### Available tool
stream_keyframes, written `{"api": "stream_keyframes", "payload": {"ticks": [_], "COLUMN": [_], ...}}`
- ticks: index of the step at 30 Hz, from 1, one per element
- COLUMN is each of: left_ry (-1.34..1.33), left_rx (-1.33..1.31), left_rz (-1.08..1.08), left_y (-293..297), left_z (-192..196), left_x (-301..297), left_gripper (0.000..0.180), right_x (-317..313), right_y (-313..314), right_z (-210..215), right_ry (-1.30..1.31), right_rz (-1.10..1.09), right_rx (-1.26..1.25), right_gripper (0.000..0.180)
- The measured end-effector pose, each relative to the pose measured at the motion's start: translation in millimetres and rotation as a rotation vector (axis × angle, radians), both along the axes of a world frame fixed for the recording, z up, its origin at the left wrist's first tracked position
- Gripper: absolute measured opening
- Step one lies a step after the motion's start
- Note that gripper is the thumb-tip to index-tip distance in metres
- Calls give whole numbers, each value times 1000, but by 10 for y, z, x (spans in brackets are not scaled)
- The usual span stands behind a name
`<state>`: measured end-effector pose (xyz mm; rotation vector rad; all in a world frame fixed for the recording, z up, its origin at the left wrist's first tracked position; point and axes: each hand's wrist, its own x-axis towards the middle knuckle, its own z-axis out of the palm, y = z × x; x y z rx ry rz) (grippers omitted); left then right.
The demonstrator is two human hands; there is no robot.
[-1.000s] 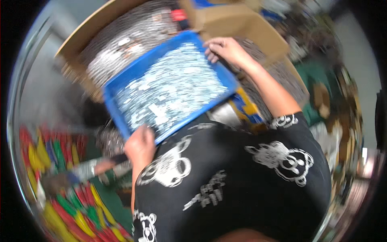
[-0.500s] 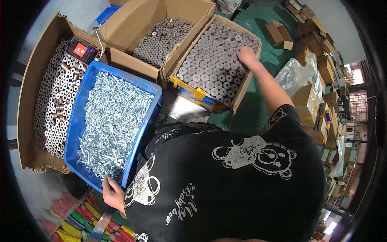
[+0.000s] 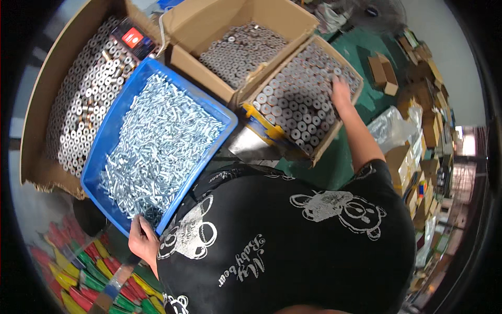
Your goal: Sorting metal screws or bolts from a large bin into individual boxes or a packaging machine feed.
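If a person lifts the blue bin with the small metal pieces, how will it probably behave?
The blue bin is probably heavy for its size, because many small metal pieces cover its bottom. Its raised walls look fairly stiff, so it may bend little. The pieces lie loose, so they would likely slide if it tilts.

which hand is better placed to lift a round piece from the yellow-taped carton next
Probably the right hand: it is over the round pieces in that carton, while the left hand is at the near end of the blue bin.
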<state>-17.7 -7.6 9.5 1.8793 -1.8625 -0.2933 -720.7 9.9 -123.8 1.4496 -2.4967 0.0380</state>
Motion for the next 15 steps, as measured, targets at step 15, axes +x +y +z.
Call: {"api": "stream_keyframes", "payload": {"ticks": [15], "left_ry": [-53], "left_rx": [83], "left_rz": [20], "left_y": [-77], "left_z": [125], "left_x": [-72], "left_gripper": [18], "right_x": [959], "right_y": [-3117], "right_z": [610], "right_ry": [-544], "right_rz": [532], "right_rx": [373], "right_gripper": [31]}}
